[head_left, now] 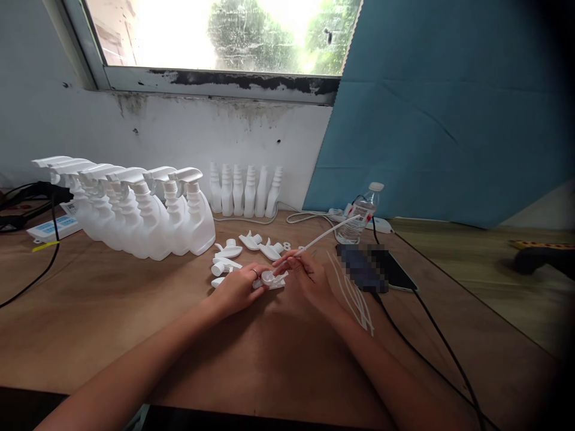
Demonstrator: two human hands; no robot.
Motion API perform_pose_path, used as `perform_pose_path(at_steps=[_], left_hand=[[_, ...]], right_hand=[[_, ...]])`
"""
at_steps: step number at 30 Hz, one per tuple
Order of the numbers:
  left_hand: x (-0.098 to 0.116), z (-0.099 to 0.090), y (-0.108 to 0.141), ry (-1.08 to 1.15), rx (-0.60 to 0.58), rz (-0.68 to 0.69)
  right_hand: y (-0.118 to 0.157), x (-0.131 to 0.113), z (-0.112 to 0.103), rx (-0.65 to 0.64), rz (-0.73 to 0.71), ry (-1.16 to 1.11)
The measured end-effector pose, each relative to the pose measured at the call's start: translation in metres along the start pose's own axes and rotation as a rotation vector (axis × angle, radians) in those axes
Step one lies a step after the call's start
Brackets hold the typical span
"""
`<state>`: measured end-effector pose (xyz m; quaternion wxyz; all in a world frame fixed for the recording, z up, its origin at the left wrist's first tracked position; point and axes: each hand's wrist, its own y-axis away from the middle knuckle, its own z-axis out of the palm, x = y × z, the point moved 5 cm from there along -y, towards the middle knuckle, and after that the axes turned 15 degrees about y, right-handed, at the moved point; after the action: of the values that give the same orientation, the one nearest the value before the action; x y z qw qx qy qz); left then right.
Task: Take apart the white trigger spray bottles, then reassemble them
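Note:
My left hand (240,288) is closed on a white spray trigger head (268,278), its round collar opening facing me. In my right hand (309,275), a thin white dip tube (330,230) is pinched between the fingers. The tube slants up to the right, and its lower end is at the collar of the spray head; whether it is seated inside I cannot tell. Several loose spray heads (229,248) lie just beyond my left hand. To the right of my right hand, several more dip tubes (354,299) lie on the wooden table (269,359).
Assembled white spray bottles (150,215) stand in a row at the left. Several bottles without heads (245,191) line the wall. A water bottle (362,212), a phone (393,269) and black cables (431,323) are on the right. A power strip (54,228) lies far left.

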<state>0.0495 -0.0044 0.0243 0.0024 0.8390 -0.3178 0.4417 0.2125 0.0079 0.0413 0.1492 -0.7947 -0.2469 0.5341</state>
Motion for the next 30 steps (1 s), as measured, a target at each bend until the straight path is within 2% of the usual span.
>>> perform_pose_path(at_steps=[8, 13, 30], left_hand=[[-0.0010, 0.0012, -0.0004, -0.066, -0.005, -0.010], [0.0038, -0.0001, -0.0001, -0.046, -0.004, 0.002], [-0.0019, 0.0013, -0.0001, -0.054, -0.018, -0.014]], right_hand=[[0.0033, 0.0080, 0.0085, -0.086, -0.058, 0.228], [0.0037, 0.0093, 0.0036, -0.033, -0.037, 0.191], [0.0040, 0.0023, 0.0071, -0.079, -0.109, 0.303]])
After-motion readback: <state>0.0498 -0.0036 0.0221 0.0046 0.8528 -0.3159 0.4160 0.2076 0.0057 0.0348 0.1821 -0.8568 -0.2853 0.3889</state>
